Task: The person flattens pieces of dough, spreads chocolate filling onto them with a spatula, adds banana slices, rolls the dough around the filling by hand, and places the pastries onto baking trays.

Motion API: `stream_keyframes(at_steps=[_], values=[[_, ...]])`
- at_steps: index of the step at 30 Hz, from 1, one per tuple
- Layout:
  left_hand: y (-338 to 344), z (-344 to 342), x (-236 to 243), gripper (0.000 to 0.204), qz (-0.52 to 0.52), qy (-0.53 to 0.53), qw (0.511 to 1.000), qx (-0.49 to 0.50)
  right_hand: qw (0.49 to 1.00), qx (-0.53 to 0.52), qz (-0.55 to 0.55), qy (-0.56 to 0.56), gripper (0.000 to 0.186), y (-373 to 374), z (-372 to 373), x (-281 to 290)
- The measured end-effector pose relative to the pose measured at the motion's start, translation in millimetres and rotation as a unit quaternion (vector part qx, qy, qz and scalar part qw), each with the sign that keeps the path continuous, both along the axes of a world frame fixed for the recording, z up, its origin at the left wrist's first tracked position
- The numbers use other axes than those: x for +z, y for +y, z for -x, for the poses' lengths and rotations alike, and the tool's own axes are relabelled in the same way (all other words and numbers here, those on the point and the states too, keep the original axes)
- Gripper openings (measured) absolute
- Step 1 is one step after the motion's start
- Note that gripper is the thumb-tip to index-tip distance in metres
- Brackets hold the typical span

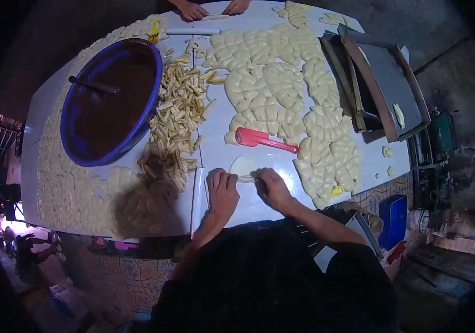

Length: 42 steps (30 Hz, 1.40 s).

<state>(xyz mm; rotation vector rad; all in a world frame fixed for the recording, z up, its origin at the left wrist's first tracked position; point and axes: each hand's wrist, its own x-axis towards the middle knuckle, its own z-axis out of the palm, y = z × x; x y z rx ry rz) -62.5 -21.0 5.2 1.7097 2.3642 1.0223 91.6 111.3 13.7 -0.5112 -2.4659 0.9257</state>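
Note:
A flattened round of pale dough [243, 164] lies on the white table in front of me. My left hand [224, 193] and my right hand [276, 192] grip its near edge, which is folded into a narrow roll. Fingers of both hands are curled over the roll's ends; what is inside it is hidden. Just left of my left hand lies a white rod [198, 195], like a rolling pin. Beyond the dough round rests a red plastic tool [261, 138] with a broad head and slim handle. A heap of pale cut strips [182, 108], like sliced banana, spreads to the left.
A blue basin [156, 105] of dark brown mixture, with a handled utensil [94, 85] in it, stands at left. Many dough pieces [265, 83] cover the table [215, 116]. Metal trays [379, 72] sit at right. Across the table, another person's hands [193, 11] work a strip.

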Motion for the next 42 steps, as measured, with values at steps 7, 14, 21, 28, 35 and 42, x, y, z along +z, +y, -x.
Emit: stream_keyframes(at_steps=[7,14,21,28,35,42], values=[[-10,-17,16,0.068,0.129,0.044,0.991,0.018,0.979,-0.064,-0.099,-0.165,0.069,-37,-5,15],[86,34,2,0.073,0.146,0.082,0.974,0.151,0.954,-0.242,-0.096,-0.145,0.072,24,72,0],[15,9,19,0.061,0.094,-0.050,0.991,-0.075,0.992,-0.031,-0.032,-0.120,0.067,-21,-12,11],[39,15,11,0.061,0.084,0.012,0.996,-0.010,0.986,-0.086,-0.086,-0.118,0.061,11,24,3],[47,26,14,0.035,-0.032,0.050,0.996,-0.070,0.991,-0.073,-0.112,-0.025,0.050,2,25,5],[52,32,31,0.024,-0.009,-0.091,0.995,-0.027,0.991,-0.080,0.091,0.062,0.022,29,36,10]])
